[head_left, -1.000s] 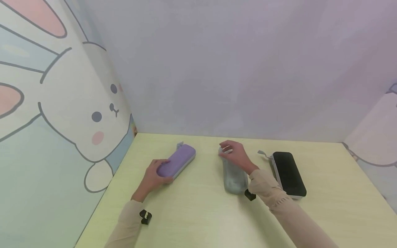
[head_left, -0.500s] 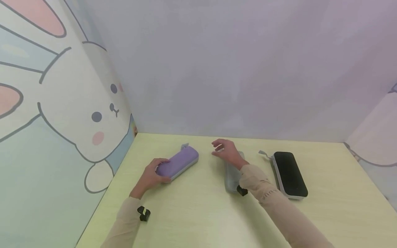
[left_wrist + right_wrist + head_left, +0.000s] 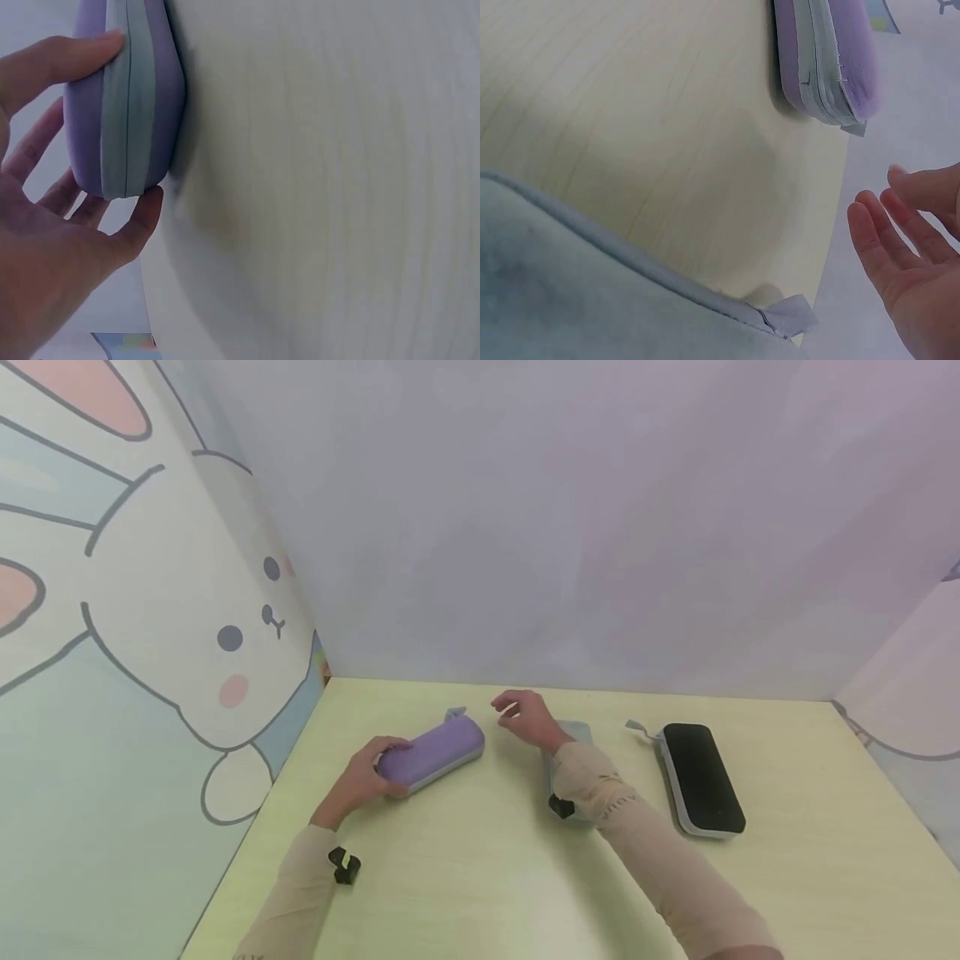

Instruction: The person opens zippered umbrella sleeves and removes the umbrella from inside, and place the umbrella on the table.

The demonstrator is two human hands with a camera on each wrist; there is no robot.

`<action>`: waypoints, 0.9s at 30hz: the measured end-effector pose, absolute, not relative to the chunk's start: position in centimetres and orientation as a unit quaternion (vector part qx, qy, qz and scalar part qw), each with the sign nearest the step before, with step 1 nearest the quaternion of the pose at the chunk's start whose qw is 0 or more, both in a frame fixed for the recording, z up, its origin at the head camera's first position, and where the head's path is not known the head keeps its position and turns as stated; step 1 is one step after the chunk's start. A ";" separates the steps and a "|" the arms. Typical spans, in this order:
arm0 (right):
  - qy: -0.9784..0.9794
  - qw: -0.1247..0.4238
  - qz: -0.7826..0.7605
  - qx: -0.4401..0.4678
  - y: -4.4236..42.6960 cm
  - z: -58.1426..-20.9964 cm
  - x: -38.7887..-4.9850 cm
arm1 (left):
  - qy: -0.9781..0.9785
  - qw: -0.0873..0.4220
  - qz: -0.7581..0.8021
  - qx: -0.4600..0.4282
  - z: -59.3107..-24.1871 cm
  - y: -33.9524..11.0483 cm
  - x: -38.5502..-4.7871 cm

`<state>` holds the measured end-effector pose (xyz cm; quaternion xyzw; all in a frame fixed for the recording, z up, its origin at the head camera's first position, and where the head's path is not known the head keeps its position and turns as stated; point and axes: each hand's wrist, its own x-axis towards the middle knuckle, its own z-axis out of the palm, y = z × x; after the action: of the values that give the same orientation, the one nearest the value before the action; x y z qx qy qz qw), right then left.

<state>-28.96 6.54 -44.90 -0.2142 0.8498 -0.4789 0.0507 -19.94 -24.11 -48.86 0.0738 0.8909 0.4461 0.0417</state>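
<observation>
A purple zippered case [image 3: 435, 752] with a pale grey-green zip band lies slanted on the table at left. My left hand [image 3: 367, 779] grips its near end, and in the left wrist view the thumb lies on the zip band [image 3: 129, 112]. My right hand [image 3: 527, 718] is raised, fingers loosely bent and holding nothing, a short way right of the purple case's far end. Beneath the right wrist lies a grey-green case [image 3: 576, 732], partly hidden by the forearm; its edge piping and fabric tab [image 3: 791, 315] show in the right wrist view.
To the right lies a case with a black top [image 3: 705, 777], pale sides and a loose strap [image 3: 639, 728]. A plain wall [image 3: 570, 527] stands at the table's back edge, and a rabbit-printed wall [image 3: 180, 610] stands at left. Each sleeve carries a small black mount.
My right hand has moved left from above the grey-green case toward the purple one. The purple case has turned slightly, its far end swinging right, with the left hand still gripping it.
</observation>
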 end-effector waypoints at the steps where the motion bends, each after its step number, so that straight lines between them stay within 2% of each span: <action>1: 0.851 0.053 -0.476 -0.217 6.3 -44.9 -29.1 | 0.891 0.047 0.446 0.073 -48.7 -24.2 -20.0; 14: 0.860 0.095 -0.434 -0.250 4.2 -46.6 -30.9 | 0.878 0.088 0.465 0.069 -48.3 -24.6 -21.2; 27: 0.863 0.123 -0.404 -0.279 2.5 -47.2 -31.5 | 0.873 0.092 0.473 0.076 -48.4 -24.6 -21.4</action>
<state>-31.45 2.52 -47.17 -0.2790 0.8627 -0.4037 0.1226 -21.41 -24.62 -48.36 0.0755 0.8731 0.4728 0.0923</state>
